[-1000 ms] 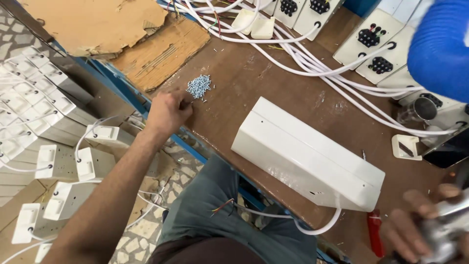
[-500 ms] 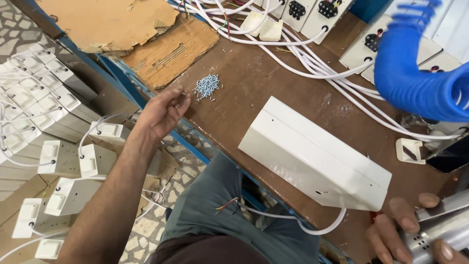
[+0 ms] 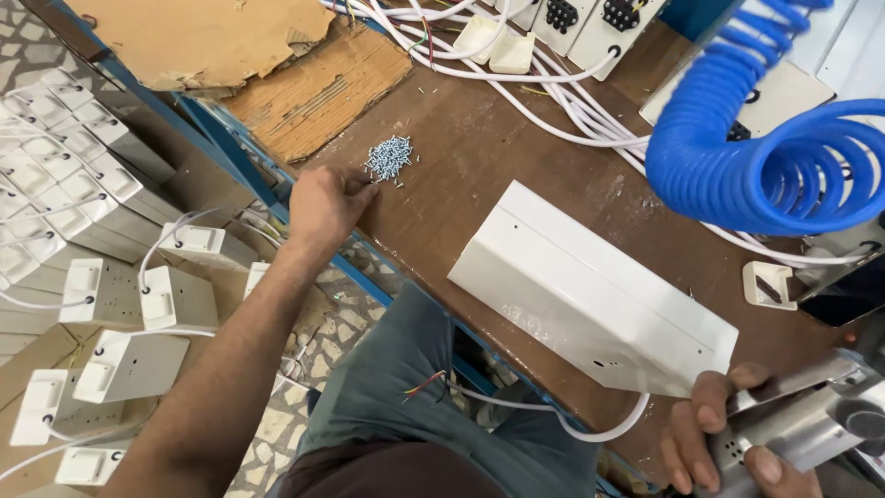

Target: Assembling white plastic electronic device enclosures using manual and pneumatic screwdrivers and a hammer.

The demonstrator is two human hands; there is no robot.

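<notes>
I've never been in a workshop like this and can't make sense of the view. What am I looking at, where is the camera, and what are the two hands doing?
The camera sits on a person's head and looks down, so both hands are that person's own, and their lap in grey trousers shows at the bottom. There is no machine arm here.

The left hand rests at the edge of the brown wooden workbench, fingertips at a small pile of tiny silver screws. The right hand has its grip around a silver metal power tool, fed by the coiled blue hose.

On the bench lies a long white metal box with a white cable leaving its lower end. More white cables and white socket plates lie along the far side. Many white socket boxes cover the floor at left.
</notes>
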